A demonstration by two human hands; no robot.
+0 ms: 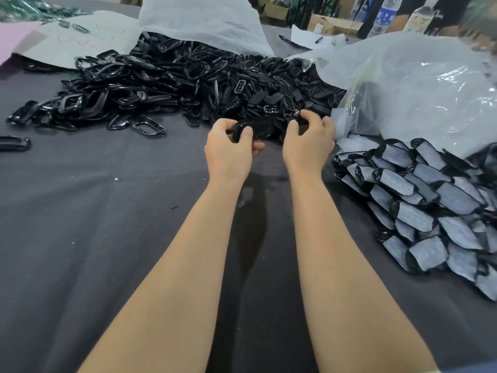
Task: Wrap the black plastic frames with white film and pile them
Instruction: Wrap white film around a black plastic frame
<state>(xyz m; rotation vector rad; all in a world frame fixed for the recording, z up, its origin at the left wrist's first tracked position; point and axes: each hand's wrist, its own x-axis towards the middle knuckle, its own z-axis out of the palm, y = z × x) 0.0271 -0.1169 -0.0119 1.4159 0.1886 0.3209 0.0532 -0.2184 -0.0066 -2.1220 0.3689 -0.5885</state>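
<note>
Two hands met over a dark table cloth [94, 238] at the near edge of a big heap of loose black frames [161, 84]. The left hand [231, 146] gripped one black frame [258, 130] by its left end, thumb on top and fingers curled under it, holding it just above the cloth. The right hand [309, 141] was at that frame's other end with thumb and fingers curled; whether it actually clamped the frame could not be told. To the right lay a pile of wrapped frames [430, 211], covered in white film and overlapping in rows. Behind that pile sat a clear plastic bag [416, 84]. One stray frame [14, 143] lay apart at the far left.
</note>
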